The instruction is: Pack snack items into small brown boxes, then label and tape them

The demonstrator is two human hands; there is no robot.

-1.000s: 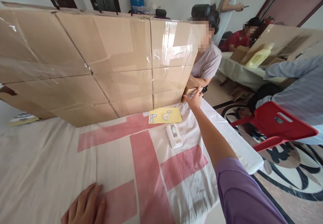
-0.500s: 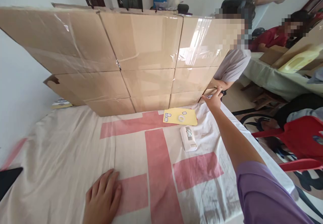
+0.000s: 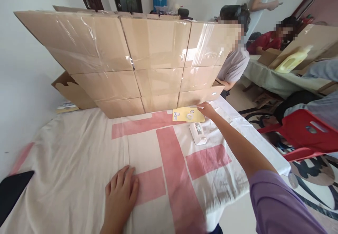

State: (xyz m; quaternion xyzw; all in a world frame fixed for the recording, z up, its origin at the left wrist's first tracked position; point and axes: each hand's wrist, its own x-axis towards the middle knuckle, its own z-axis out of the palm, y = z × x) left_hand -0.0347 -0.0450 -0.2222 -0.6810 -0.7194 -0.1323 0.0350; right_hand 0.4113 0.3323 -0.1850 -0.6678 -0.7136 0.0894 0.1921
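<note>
My right hand [image 3: 207, 110] is stretched forward to the upper right corner of a yellow card [image 3: 183, 118]. Its fingers are pinched together, and a small white bit shows at the fingertips, too small to name. On the card lie a white ring [image 3: 189, 116] and several small white pieces with dark outlines. A white box-shaped device [image 3: 197, 134] with a small picture or window on top sits just in front of the card. Palm down, my left hand [image 3: 121, 188] rests on the tablecloth [image 3: 144, 149], fingers spread, holding nothing.
A tall cardboard partition [image 3: 158, 58] covered in clear tape stands across the far side. Behind its right end sits a person [image 3: 235, 67]. A small cardboard box [image 3: 215, 91] is beside that end. A red chair [image 3: 308, 132] stands right; a dark flat object [image 3: 16, 191] lies left.
My right hand has come back from the cardboard at the partition's right end to the yellow card's corner. My left hand stays on the cloth. The view has shifted somewhat.
</note>
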